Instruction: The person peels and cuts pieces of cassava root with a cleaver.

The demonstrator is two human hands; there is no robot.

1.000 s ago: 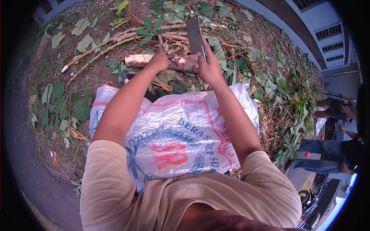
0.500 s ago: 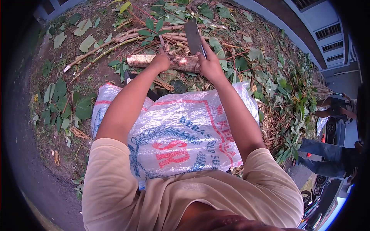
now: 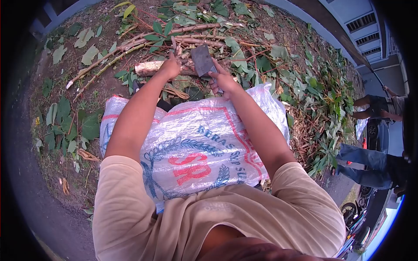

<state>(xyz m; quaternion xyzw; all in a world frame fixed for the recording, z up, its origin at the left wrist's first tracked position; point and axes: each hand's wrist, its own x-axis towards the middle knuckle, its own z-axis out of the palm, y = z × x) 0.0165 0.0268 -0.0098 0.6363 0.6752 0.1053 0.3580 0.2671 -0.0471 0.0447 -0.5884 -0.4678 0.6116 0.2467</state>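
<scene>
My right hand (image 3: 224, 81) grips the handle of a cleaver (image 3: 202, 60), whose broad dark blade is over the right part of a thick log (image 3: 148, 68). The log lies crosswise on the ground, its left end pale with bark gone. My left hand (image 3: 171, 68) is closed around a short piece of stick (image 3: 173, 45) that points away from me above the log. Most of that stick's lower part is hidden by my fingers. Wood bits lie around the log, partly covered by the blade and hands.
A printed woven sack (image 3: 191, 143) covers my lap. Long cut branches (image 3: 126, 47) lie beyond the log. Leaves and stems (image 3: 318, 122) are heaped at the right. Two people stand at far right, one in jeans (image 3: 363, 161), near a parked car (image 3: 378, 135).
The cleaver has come down and its blade has turned flatter towards the left, over the log. My left hand still holds the stick; the whole view has shifted slightly.
</scene>
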